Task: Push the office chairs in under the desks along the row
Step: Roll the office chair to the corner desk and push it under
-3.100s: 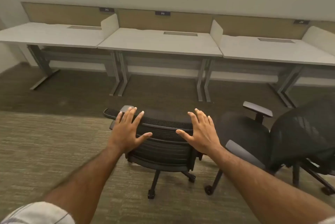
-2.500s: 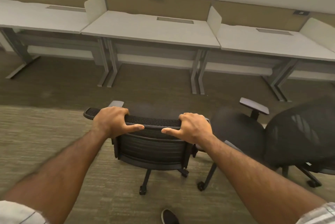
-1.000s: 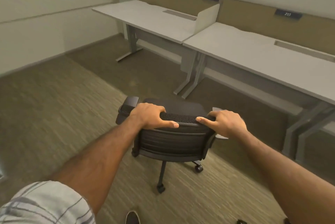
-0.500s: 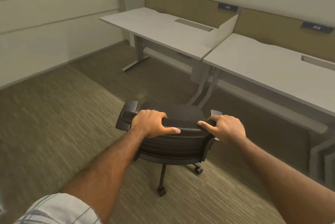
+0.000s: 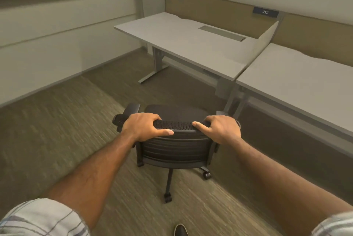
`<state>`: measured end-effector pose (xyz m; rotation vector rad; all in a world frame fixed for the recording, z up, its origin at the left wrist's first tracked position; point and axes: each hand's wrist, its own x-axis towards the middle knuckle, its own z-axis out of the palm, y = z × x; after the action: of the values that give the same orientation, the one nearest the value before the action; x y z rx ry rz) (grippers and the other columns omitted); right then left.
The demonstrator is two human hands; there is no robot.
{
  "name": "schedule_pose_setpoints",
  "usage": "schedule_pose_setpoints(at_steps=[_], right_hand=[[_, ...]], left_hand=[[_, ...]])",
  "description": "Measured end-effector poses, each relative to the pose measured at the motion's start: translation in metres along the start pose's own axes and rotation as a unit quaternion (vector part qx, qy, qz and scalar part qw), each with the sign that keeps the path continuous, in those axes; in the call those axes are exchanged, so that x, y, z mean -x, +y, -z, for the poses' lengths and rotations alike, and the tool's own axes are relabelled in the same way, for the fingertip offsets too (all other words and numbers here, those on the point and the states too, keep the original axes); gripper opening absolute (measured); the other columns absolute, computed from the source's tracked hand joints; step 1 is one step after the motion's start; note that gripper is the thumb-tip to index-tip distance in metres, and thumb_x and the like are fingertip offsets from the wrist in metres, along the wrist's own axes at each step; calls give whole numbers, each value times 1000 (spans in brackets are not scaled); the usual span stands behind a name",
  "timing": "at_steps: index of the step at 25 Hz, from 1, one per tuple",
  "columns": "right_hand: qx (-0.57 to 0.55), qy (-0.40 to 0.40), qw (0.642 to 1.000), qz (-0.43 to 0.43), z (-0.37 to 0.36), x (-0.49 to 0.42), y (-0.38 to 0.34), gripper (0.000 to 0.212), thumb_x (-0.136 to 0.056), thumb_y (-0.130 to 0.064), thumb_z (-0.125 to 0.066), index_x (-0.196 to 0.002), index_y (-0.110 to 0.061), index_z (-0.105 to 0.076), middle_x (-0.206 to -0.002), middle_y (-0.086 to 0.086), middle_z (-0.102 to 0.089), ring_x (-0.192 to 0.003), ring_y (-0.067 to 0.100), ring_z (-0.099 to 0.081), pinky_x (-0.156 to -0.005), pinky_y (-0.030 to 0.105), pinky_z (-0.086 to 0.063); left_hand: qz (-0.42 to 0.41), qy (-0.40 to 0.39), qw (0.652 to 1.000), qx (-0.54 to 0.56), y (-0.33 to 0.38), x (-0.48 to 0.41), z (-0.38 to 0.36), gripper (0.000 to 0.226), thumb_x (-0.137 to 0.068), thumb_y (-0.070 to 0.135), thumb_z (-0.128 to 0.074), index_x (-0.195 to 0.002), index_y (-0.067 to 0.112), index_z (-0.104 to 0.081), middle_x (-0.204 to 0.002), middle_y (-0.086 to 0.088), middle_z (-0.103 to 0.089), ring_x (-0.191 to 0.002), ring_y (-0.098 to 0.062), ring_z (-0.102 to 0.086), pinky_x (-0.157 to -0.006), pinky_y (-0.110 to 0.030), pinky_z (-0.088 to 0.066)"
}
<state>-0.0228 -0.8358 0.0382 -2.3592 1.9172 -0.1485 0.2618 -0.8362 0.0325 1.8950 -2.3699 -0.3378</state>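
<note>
While left hand (image 5: 142, 127) and right hand (image 5: 221, 130) grip the chair (image 5: 175, 151), a plate (image 5: 265, 12) reads 212.

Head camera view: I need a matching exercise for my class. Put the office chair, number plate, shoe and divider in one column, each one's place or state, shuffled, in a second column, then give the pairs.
Column one
1. office chair
2. number plate
3. shoe
4. divider

Column two
A. upright between the corner desk and the next desk
B. on the carpet, at the view's bottom edge
C. held at the backrest top by the left hand and right hand
D. at the top edge of the tan panel

Pairs: 1-C, 2-D, 3-B, 4-A
</note>
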Motion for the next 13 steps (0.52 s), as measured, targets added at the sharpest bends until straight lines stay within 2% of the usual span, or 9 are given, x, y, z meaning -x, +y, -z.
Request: schedule_pose_setpoints(at_steps=[6,10,13], right_hand=[[-8,-9,1000,16,-4,-123,-20,77,-84,-89,-23,-86,-28,-70,-77,-7,-67,-72,15,-59,-63,35,-45],[-18,-2,1000,12,-5,-199,-36,79,-85,-88,-20,-89,-29,-72,-76,-9,-68,-72,12,-59,-65,33,-49],[-17,2,1000,9,-2,-254,-52,74,-86,-86,-24,-90,-31,-73,-73,-11,-66,-66,7,-53,-55,26,-36]], left_hand=[[7,27,1000,1,-66,-93,21,93,-58,104,-36,-111,36,-69,-104,14,-70,-100,-13,-66,-80,-35,-48],[1,33,999,5,-112,-158,39,92,-57,104,-37,-113,38,-68,-104,15,-70,-100,-13,-65,-80,-33,-43],[-9,42,999,5,-148,-205,50,97,-53,107,-34,-111,38,-69,-100,14,-71,-97,-13,-66,-80,-34,-45]])
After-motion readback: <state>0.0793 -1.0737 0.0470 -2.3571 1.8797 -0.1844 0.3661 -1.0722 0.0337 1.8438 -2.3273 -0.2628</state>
